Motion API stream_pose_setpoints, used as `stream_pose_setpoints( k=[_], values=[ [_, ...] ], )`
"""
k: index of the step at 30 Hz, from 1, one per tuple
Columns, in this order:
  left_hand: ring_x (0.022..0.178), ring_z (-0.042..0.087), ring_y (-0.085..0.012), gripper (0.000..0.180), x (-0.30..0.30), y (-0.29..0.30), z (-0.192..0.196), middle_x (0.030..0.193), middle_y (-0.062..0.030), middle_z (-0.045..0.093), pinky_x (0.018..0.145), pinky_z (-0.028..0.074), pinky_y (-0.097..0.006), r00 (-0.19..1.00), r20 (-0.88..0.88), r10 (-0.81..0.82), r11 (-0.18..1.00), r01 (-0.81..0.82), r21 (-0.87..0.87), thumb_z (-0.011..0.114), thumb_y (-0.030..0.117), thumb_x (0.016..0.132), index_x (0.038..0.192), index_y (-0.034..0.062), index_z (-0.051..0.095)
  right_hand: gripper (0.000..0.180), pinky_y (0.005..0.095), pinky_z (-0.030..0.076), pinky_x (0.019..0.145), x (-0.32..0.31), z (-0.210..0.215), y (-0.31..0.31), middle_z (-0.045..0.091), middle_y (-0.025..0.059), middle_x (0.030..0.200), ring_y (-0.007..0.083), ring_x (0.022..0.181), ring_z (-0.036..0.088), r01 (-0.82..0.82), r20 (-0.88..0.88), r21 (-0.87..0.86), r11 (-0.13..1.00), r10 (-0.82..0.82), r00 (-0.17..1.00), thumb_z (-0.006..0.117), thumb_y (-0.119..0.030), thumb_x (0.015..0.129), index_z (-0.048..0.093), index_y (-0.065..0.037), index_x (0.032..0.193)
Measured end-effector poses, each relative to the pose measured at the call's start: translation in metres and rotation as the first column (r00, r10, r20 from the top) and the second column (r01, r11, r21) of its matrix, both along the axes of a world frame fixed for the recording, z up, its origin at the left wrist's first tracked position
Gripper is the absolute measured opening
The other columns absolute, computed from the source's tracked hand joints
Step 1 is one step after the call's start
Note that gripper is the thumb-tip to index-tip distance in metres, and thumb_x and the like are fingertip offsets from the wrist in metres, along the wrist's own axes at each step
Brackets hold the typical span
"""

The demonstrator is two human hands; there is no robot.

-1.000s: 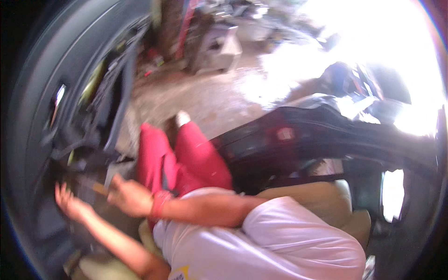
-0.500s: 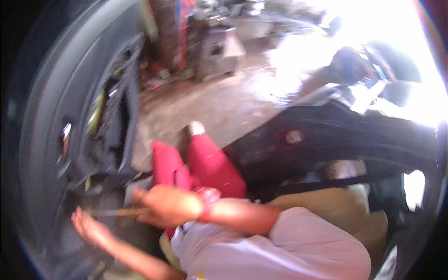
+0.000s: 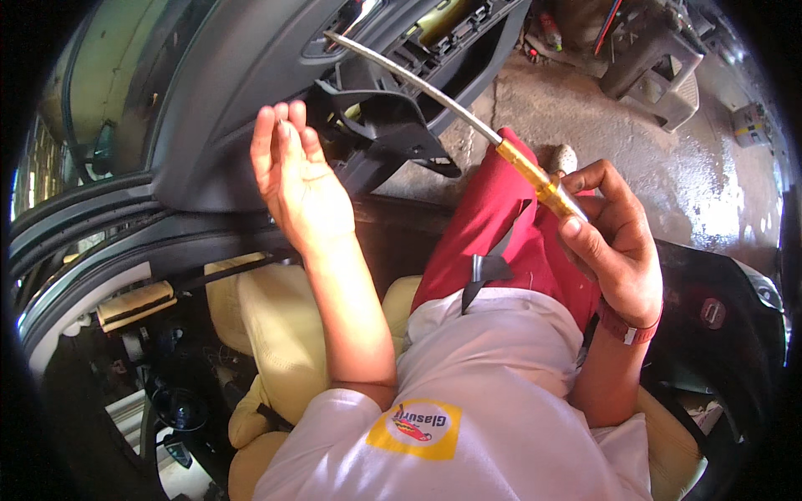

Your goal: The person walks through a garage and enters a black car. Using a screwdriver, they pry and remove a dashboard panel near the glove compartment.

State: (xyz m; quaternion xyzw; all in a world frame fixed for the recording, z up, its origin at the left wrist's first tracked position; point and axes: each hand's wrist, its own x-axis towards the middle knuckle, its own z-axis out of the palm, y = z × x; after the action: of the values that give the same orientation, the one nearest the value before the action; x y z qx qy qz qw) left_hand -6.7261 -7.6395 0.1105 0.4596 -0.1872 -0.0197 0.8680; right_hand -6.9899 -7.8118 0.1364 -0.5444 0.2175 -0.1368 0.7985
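Observation:
My right hand [image 3: 614,238] grips a screwdriver [image 3: 547,188] by its clear yellow handle, thumb and fingers wrapped round it. Its long metal shaft slants up and left, the tip in front of the car door panel [image 3: 225,100]. On the left my left hand [image 3: 305,192] is raised with its palm showing and fingers stretched upward; I see nothing held in it. Between that hand and the shaft, a loose-looking black trim piece [image 3: 380,113] juts from the dark door panel. A red band circles my right wrist.
I sit on a cream car seat [image 3: 280,309], red trousers below me. A grey plastic stool [image 3: 656,79] stands on the wet concrete floor [image 3: 576,125] beyond the door. Black bodywork or trim [image 3: 702,292] lies to the right, and a window [image 3: 117,100] is at upper left.
The view has swung toward the door on the left. My hands have moved apart, and the screwdriver now points up and left with its shaft in plain sight.

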Motion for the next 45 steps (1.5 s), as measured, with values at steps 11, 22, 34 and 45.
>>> stream_pose_setpoints(
  k=[11,22,34,45],
  values=[
    [0.115,0.068,-0.0242,0.024,0.018,-0.014,0.032,0.124,-0.0107,0.070,0.093,0.059,-0.030,0.951,-0.244,-0.190,0.982,0.184,-0.050,0.063,0.010,0.101,0.124,0.0050,0.065,0.027,0.0218,0.050,0.078,0.007,-0.015,0.017,0.067,0.0031,0.094,0.0058,0.092,0.062,-0.086,0.056,-0.098,0.991,0.092,0.994,0.068,-0.009,0.099,0.052,0.000,0.118],
    [0.114,0.070,-0.0256,0.028,0.019,-0.014,0.039,0.122,-0.0154,0.071,0.096,0.061,-0.032,0.942,-0.284,-0.178,0.983,0.183,-0.011,0.062,0.005,0.100,0.127,-0.0035,0.063,0.027,0.0253,0.053,0.082,0.009,-0.017,0.019,0.069,0.0082,0.097,0.0091,0.095,0.066,-0.080,0.073,-0.095,0.992,0.087,0.994,0.068,-0.010,0.099,0.052,0.001,0.118],
    [0.108,0.072,-0.0231,0.026,0.021,-0.013,0.047,0.119,-0.0154,0.071,0.090,0.060,-0.030,0.980,-0.161,-0.116,0.950,0.157,0.270,0.065,0.006,0.099,0.124,-0.0019,0.065,0.029,0.0290,0.053,0.071,0.005,0.011,0.012,0.069,0.0136,0.087,0.0229,0.078,0.073,-0.012,-0.110,-0.611,0.792,-0.069,0.992,0.075,-0.001,0.085,0.061,0.000,0.110],
    [0.091,0.074,-0.0181,0.012,0.021,-0.045,0.037,0.103,-0.0171,0.075,0.081,0.058,-0.026,0.989,0.145,-0.033,0.875,-0.042,0.482,0.070,0.010,0.097,0.104,0.0020,0.065,0.031,0.0213,0.046,0.068,0.009,-0.011,0.022,0.064,0.0014,0.083,0.0052,0.074,0.057,0.194,0.053,-0.566,0.801,-0.199,0.978,0.076,0.005,0.084,0.063,0.001,0.111]
  ],
)
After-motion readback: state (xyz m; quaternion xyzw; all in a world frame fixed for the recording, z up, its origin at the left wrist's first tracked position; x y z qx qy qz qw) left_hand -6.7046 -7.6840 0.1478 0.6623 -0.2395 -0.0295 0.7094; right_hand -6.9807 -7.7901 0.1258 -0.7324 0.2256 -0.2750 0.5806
